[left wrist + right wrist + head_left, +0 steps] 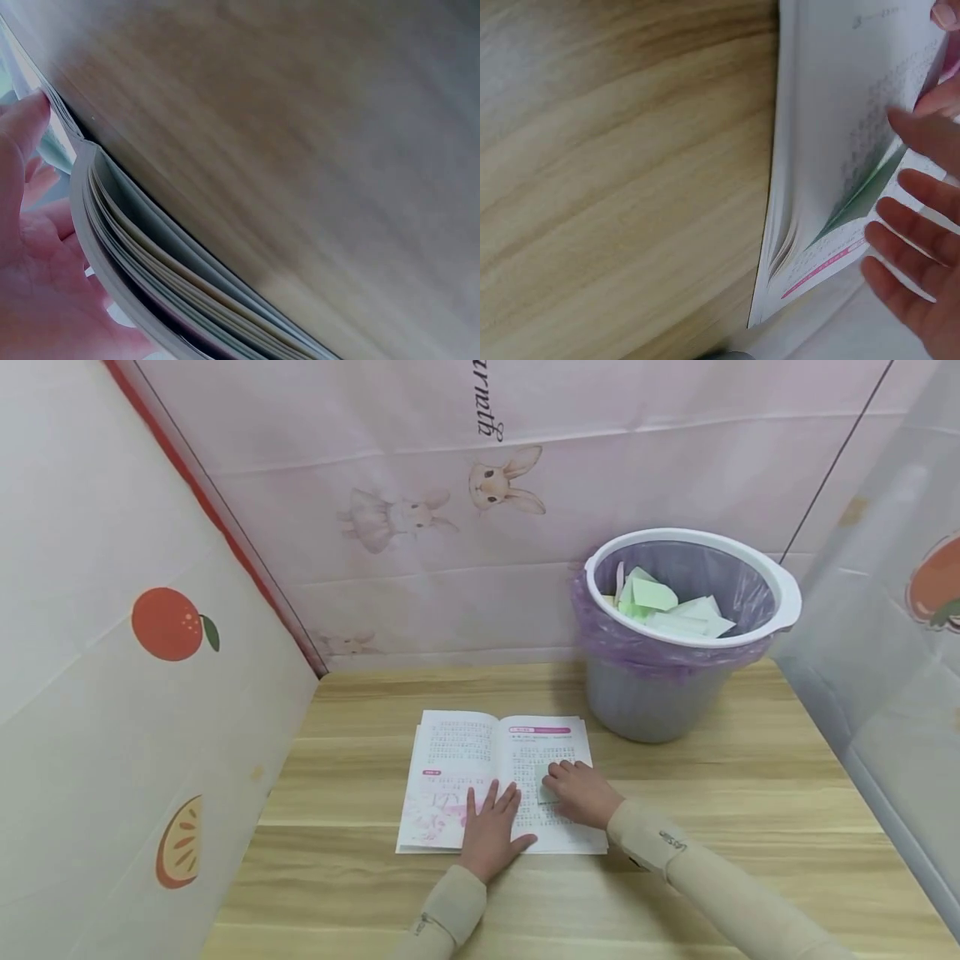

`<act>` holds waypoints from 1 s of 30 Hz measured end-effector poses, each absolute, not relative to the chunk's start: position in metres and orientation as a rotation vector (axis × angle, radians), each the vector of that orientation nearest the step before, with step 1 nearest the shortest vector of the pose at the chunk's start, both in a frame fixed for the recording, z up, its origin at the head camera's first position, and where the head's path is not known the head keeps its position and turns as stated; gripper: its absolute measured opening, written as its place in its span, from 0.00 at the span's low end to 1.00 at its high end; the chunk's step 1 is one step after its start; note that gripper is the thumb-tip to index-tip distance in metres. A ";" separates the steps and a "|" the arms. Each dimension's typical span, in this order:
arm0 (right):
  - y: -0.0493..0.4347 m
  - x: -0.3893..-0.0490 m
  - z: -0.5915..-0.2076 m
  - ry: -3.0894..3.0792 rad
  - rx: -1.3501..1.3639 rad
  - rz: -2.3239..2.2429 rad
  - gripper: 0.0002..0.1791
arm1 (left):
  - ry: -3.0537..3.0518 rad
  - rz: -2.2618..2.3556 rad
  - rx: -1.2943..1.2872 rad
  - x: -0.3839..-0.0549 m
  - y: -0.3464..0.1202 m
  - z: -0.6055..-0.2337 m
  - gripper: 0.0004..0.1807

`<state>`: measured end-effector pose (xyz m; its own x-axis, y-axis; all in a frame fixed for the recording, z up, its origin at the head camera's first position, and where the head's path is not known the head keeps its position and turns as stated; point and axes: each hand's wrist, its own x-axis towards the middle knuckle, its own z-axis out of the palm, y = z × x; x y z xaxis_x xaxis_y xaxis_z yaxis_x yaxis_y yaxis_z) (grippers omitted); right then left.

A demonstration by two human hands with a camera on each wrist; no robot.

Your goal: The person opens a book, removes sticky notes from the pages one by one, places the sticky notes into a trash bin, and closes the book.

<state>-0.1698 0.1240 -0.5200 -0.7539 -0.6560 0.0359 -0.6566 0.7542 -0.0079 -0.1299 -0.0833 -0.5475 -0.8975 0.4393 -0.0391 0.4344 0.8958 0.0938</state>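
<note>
An open book with printed pages lies on the wooden table. My left hand rests on the lower middle of the book with spread fingers; in the left wrist view the hand is beside the curved page edges. On the right page is a green paper note, one edge raised in the right wrist view. My right hand reaches over the note and partly hides it. From the right wrist, thumb and fingertips of that hand appear apart around the note's upper end.
Behind and right of the book stands a grey bin with a white rim and purple liner. Several pale green and whitish papers are inside. Printed fabric sheets border the table at the back and both sides.
</note>
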 end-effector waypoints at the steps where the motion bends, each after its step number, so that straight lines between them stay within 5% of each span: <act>1: 0.123 -0.170 -0.521 -2.882 1.100 -0.011 0.19 | 3.000 0.123 0.692 -0.130 -0.083 -0.548 0.42; 10: 0.114 -0.175 -0.515 -2.798 1.011 -0.131 0.08 | 2.999 0.132 0.682 -0.131 -0.084 -0.545 0.42; 30: 0.126 -0.191 -0.510 -2.888 0.559 0.274 0.04 | 3.008 0.149 0.699 -0.129 -0.084 -0.547 0.42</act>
<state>-0.1911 0.1264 -0.5102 -0.9115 -0.3496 0.2167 -0.3841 0.9119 -0.1447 -0.1287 -0.0838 -0.5470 -0.8964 0.4423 -0.0271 0.4375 0.8931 0.1049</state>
